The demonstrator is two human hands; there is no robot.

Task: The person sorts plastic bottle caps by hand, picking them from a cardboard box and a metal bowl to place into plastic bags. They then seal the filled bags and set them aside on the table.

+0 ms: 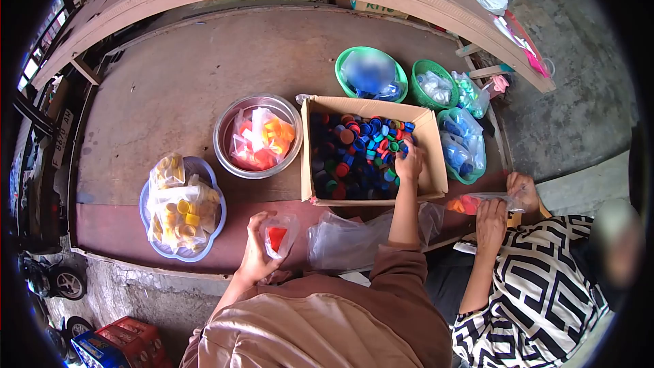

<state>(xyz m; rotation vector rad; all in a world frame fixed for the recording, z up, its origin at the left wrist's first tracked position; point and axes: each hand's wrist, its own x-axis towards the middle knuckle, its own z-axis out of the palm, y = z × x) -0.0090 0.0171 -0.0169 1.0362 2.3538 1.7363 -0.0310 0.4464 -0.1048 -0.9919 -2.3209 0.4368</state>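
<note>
My left hand (255,252) is closed round the side of a small clear plastic bag (289,223) with red bottle caps (275,237) in it, held upright at the table's front edge. My right hand (410,163) reaches into a cardboard box (375,202) of loose bottle caps (361,138), mostly blue, with red, green and orange among them. Its fingertips are bent round a blue cap (403,147) at the right side of the pile. Below the box, under my right forearm, lie flat clear plastic bags (347,240).
Left of the box stand a metal bowl (223,157) of bagged orange and red caps and a lilac basket (145,215) of bagged yellow caps. Green baskets (338,71) with filled bags stand behind and right. At right, a co-worker's hands (492,221) hold a bag of red caps.
</note>
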